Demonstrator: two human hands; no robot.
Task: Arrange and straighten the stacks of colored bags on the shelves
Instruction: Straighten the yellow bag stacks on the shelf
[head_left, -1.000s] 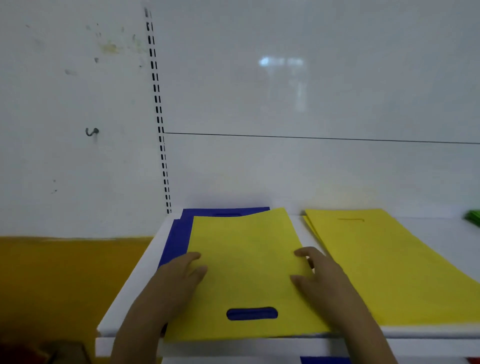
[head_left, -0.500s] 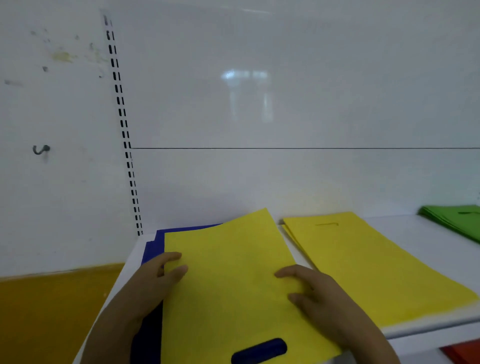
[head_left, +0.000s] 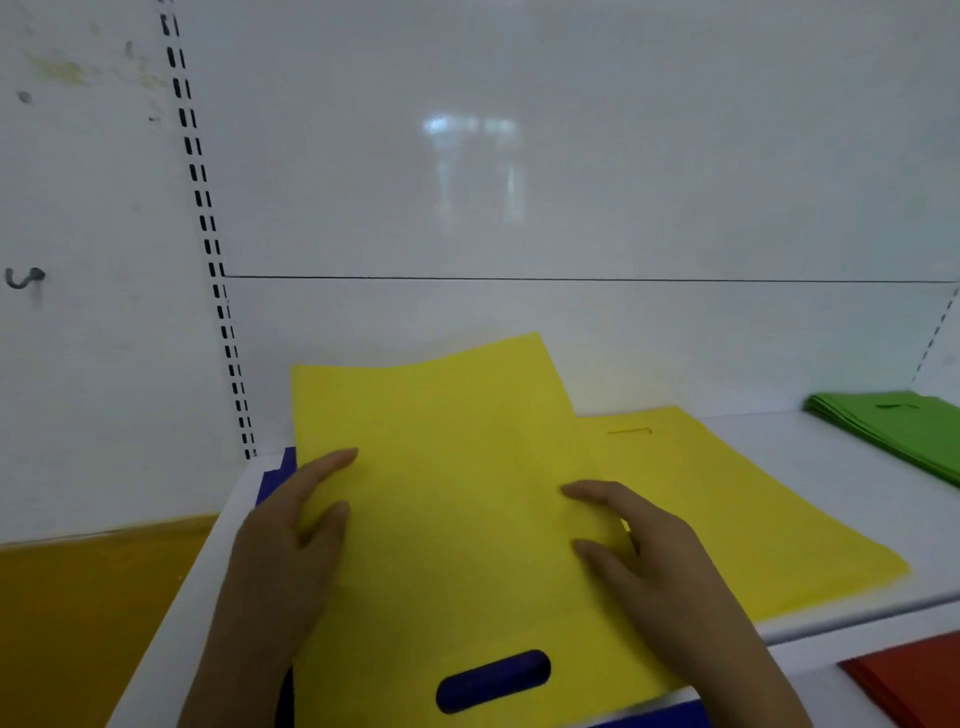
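Both hands, left hand (head_left: 291, 540) and right hand (head_left: 649, 551), grip the edges of a yellow bag (head_left: 447, 499), fingers loosely spread, lifted over blue bags (head_left: 275, 475). Likely next: lay it squarely on the neighbouring yellow stack (head_left: 727, 499) on the shelf (head_left: 831, 478).

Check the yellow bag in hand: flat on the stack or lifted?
Lifted at the far end. The yellow bag rises above the shelf against the back wall; left hand and right hand hold its sides.

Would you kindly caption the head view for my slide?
Both hands, left hand and right hand, hold a yellow bag over blue bags beside a yellow stack.
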